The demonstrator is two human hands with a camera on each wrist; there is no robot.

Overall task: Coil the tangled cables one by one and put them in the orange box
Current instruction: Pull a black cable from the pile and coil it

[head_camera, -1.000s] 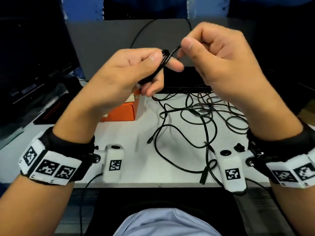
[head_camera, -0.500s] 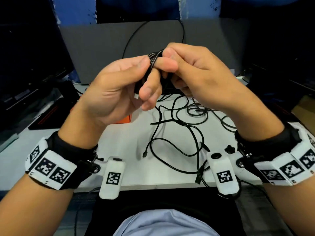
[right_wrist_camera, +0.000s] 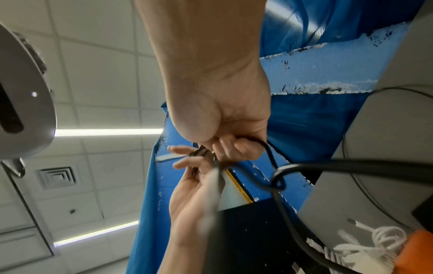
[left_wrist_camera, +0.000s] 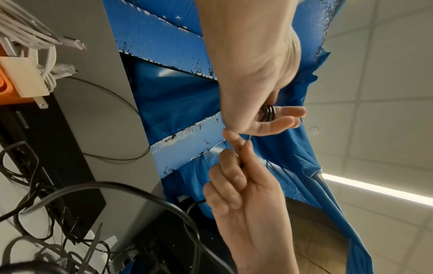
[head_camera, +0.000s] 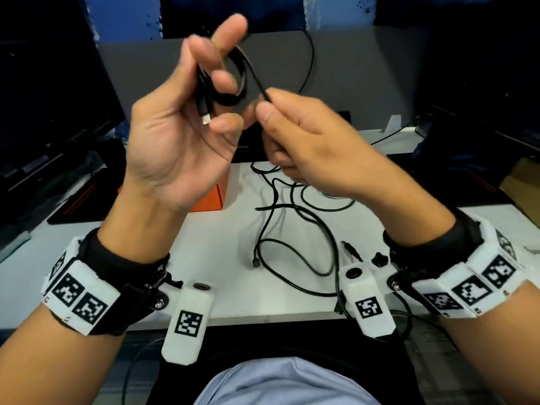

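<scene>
We are seeing the left hand (head_camera: 178, 141) turned since half a second ago: then its back was facing us with the fingers folded over the black cable (head_camera: 230, 80), and now the palm is facing us, the fingers spread and pointing upward. The right hand (head_camera: 306, 141), which was pressed against the left then, is now sitting just beside it and a little lower. The coiled loops of the cable are hanging around the left hand's middle fingers, with the thumb (head_camera: 225, 125) curling in toward them, so we are reading that grip as loosely closed round the coil; a plug end (head_camera: 205, 116) is dangling across the palm. The right grip is pinching a straight run of the same cable between thumb and forefinger, the other fingers curling under. Both hands are being held up well above the white counter (head_camera: 204, 244). The remaining tangled cables (head_camera: 295, 235) are lying on the counter below the right hand, and the orange box (head_camera: 211, 200) is showing partly behind the left wrist, with white cables (right_wrist_camera: 377, 239) lying in it in the right wrist view.
</scene>
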